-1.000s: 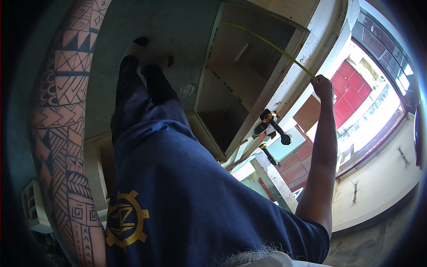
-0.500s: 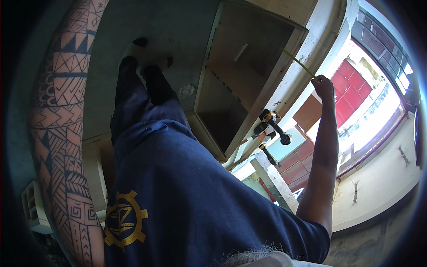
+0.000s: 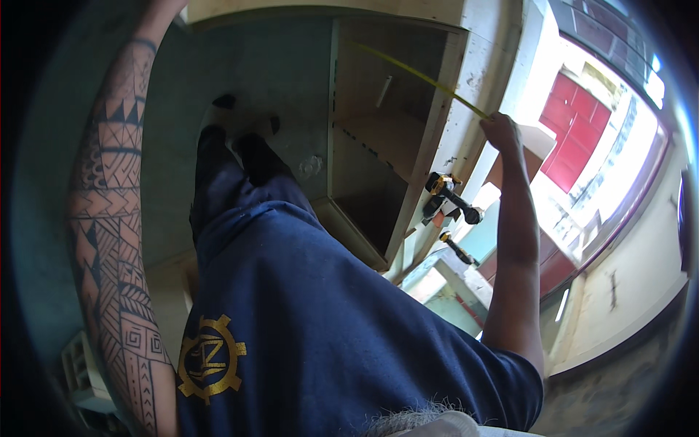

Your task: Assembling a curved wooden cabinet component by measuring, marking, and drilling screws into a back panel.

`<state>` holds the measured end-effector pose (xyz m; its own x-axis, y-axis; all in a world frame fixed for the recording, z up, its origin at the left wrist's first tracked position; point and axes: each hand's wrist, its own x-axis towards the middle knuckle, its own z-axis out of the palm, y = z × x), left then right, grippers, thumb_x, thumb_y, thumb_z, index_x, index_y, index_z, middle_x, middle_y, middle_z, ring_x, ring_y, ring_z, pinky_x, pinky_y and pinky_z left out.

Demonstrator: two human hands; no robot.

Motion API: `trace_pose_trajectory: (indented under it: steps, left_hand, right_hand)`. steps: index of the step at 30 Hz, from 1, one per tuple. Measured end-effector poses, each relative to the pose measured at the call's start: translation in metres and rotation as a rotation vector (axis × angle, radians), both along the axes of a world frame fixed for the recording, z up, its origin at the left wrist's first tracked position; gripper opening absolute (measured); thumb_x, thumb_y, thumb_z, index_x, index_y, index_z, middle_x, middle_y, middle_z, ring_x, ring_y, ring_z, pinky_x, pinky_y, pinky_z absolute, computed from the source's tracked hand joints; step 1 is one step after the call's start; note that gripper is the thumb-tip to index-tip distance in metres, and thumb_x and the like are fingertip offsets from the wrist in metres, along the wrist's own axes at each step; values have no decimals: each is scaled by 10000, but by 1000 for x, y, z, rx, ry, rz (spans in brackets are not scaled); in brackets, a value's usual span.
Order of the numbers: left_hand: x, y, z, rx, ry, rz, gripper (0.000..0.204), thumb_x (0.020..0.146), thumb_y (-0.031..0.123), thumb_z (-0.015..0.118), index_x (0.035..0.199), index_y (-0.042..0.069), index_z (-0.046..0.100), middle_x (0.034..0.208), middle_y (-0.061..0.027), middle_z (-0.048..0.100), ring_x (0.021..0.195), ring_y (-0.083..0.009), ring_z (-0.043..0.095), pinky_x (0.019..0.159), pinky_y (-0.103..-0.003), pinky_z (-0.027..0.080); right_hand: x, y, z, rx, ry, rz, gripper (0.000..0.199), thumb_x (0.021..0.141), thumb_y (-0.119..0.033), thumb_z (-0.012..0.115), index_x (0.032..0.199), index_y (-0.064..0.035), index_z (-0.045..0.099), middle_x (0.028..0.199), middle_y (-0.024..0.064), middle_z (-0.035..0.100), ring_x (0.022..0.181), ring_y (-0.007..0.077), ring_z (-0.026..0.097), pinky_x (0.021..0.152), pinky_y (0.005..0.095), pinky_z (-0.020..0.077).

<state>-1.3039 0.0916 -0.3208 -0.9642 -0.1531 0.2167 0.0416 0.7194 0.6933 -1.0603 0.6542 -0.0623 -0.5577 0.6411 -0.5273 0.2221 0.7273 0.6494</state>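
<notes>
My right hand [image 3: 502, 132] is closed on a yellow tape measure blade [image 3: 422, 75]. The blade runs up and to the left across the open front of a bare wooden cabinet [image 3: 378, 138]. The hand sits at the cabinet's right side panel. My tattooed left forearm [image 3: 109, 218] reaches up along the left side, and its hand is out of the picture at the top. My dark blue shirt with a yellow gear emblem [image 3: 306, 342] fills the lower middle.
A yellow and black cordless drill [image 3: 445, 195] rests on the cabinet's edge just below my right hand, with a smaller yellow-handled tool [image 3: 459, 250] beneath it. My legs and shoes [image 3: 233, 127] stand on a grey-green floor. Red panels [image 3: 575, 138] lie to the right.
The yellow blade, barely visible half a second ago, again stretches across the cabinet opening. My right hand stays at the right panel, shifted slightly.
</notes>
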Motion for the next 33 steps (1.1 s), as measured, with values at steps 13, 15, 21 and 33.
trace_pose_trajectory:
  steps: [13, 15, 21, 33]
  left_hand:
    - [-24, 18, -12, -17, -107, -12, 602, 830, 166, 662, 1346, -79, 473, 1262, -315, 585, 1181, -456, 587, 1041, -488, 475]
    - [-25, 26, -10, -16, -105, -29, 603, 822, 145, 672, 1341, -89, 472, 1262, -322, 578, 1178, -461, 587, 1037, -486, 480]
    - [-17, 59, 12, 45, -232, -12, 609, 857, 177, 681, 1359, -89, 459, 1311, -340, 546, 1186, -475, 582, 1023, -510, 497]
    - [37, 107, 73, -537, -312, 163, 836, 890, 602, 589, 1406, -9, 344, 1245, -291, 542, 1174, -502, 519, 901, -564, 490]
  right_hand:
    - [246, -148, -53, -262, 175, -426, 432, 867, -420, 639, 1148, -94, 673, 1137, 213, 654, 1071, 392, 647, 908, 481, 547]
    - [296, -172, -56, -404, 213, -672, 430, 840, -431, 668, 1087, -80, 700, 1083, 203, 696, 1067, 372, 661, 911, 468, 546]
    - [452, -265, -103, -393, 330, -1258, 527, 863, -419, 648, 1183, -1, 674, 1214, 222, 681, 1162, 364, 638, 986, 445, 512]
    - [637, -380, -135, -445, 816, -1931, 442, 889, -363, 576, 1029, 34, 708, 911, 221, 708, 777, 311, 704, 674, 447, 563]
